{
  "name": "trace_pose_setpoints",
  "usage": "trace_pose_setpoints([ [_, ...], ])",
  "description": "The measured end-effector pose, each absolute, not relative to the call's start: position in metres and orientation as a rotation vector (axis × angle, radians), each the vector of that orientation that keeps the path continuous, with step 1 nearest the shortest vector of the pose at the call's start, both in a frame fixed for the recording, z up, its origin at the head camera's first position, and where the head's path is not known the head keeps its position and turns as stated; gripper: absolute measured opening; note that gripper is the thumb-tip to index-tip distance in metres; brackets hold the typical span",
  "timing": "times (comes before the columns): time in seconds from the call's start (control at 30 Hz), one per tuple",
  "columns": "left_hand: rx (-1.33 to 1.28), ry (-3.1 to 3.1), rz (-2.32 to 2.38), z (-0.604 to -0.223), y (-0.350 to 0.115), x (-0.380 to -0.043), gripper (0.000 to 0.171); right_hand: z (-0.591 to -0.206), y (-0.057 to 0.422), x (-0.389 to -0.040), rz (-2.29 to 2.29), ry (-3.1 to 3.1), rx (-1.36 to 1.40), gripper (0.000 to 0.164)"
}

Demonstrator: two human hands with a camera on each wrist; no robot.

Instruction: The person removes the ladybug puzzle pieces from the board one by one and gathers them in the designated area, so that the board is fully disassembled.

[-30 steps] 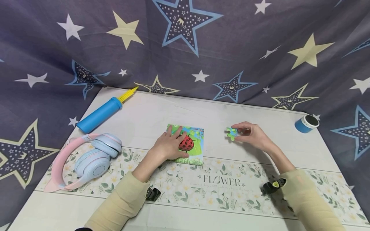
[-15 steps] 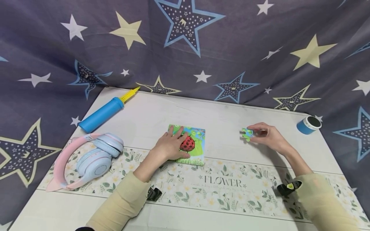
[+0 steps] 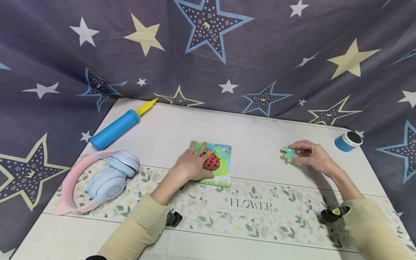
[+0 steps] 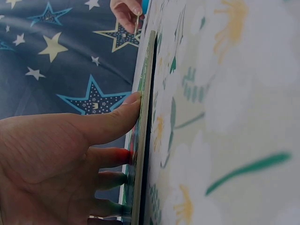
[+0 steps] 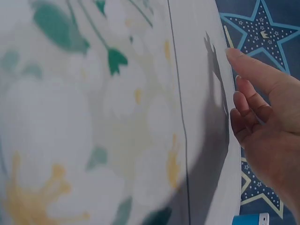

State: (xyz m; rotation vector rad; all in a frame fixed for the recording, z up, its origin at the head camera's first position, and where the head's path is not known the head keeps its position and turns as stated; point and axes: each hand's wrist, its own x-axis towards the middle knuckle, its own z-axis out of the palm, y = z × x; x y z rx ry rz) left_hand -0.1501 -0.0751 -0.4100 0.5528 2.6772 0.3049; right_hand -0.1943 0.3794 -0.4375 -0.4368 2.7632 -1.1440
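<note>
A ladybug jigsaw puzzle (image 3: 224,169) in green, blue and red lies flat on the table. My left hand (image 3: 189,164) rests on its left part with straight, spread fingers and covers some of the picture. From the side, in the left wrist view, the fingertips touch the thin puzzle board (image 4: 144,126). Well to the right, my right hand (image 3: 316,157) pinches a small green and blue puzzle piece (image 3: 288,154) between thumb and fingers, held up off the table. In the right wrist view only a thin edge of that piece (image 5: 228,37) shows beyond the hand (image 5: 276,122).
Pink and light blue headphones (image 3: 105,182) lie at the left. Behind them is a blue hand pump (image 3: 113,130) with a yellow nozzle. A blue jar (image 3: 345,142) with a dark top stands at the far right. A star-patterned curtain (image 3: 182,65) hangs behind the table.
My right hand has moved to the right with the puzzle piece, away from the puzzle. The left hand has stayed on the puzzle. The head view has shifted slightly.
</note>
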Motion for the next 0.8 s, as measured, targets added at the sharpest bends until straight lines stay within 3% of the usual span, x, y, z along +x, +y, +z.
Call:
trace_pose_setpoints([
  [0.8,0.515,2.687,0.324,-0.406,-0.076,-0.148,0.093,-0.438,0.409,-0.192,-0.973,2.793,-0.328,0.05],
])
